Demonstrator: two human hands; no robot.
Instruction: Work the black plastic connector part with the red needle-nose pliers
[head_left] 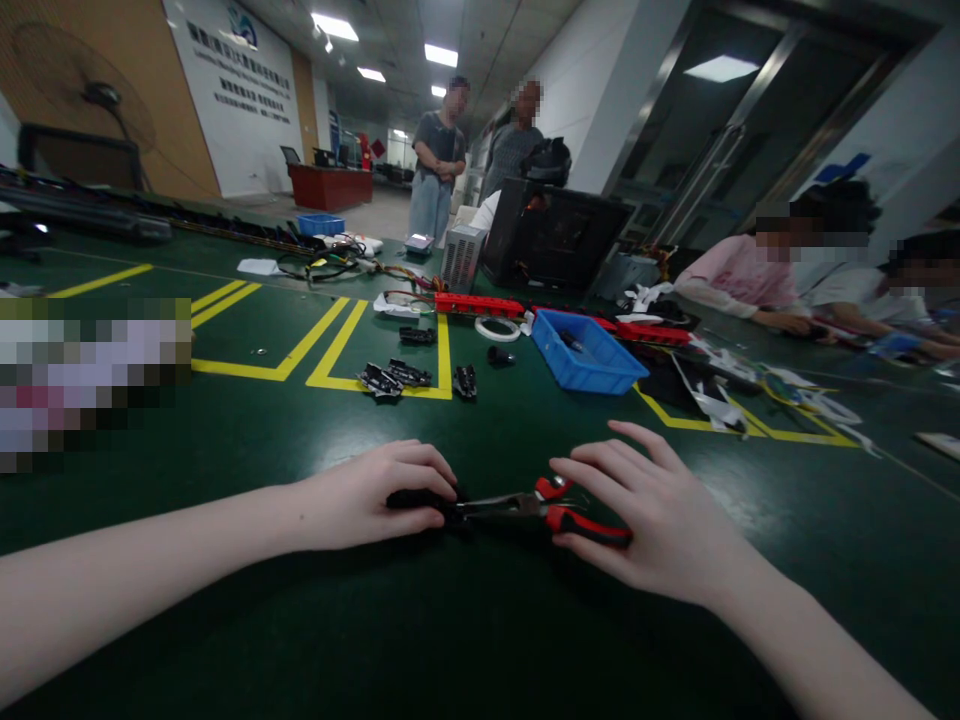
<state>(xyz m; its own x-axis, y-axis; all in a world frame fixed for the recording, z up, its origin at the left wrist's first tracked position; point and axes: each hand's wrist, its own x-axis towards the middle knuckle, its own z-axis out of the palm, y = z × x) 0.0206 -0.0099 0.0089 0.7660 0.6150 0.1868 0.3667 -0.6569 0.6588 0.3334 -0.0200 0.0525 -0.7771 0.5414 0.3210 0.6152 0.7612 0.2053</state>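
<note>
- Pliers point(517, 507) lie flat on the green mat point(480, 630) between the two hands. They have a slim grey metal nose and curved red handles with black trim.
- The nose points toward the left hand point(371, 497), and the handles open out under the right hand point(664, 515).
- A black part point(411, 498), small, dark and matte, sits at the tip of the nose; its exact shape is hidden by the fingers.
- The left hand is curled closed on the black part, with the thumb below, the fingertips folded over the top and the knuckles raised.
- The left forearm lies low along the mat, coming in from the near left.
- The right hand holds the pliers loosely. The thumb runs along the lower handle, the index finger rests on the upper one, and the other fingers are spread and nearly straight.
- The right wrist is lifted a little, and the forearm comes in from the near right.
- The mat is smooth and slightly glossy, with yellow lines point(330, 345) taped beyond the left hand.
- Small black clips point(394, 378) lie scattered beyond the left hand's knuckles.
- A blue plastic bin point(600, 378), rectangular and open-topped, stands beyond the right hand's fingertips, well apart from it.
- A white ring point(496, 328) and a long red strip point(476, 303) lie farther out than the bin.
- Other people lean on the mat far off to the right hand's outer side.
</note>
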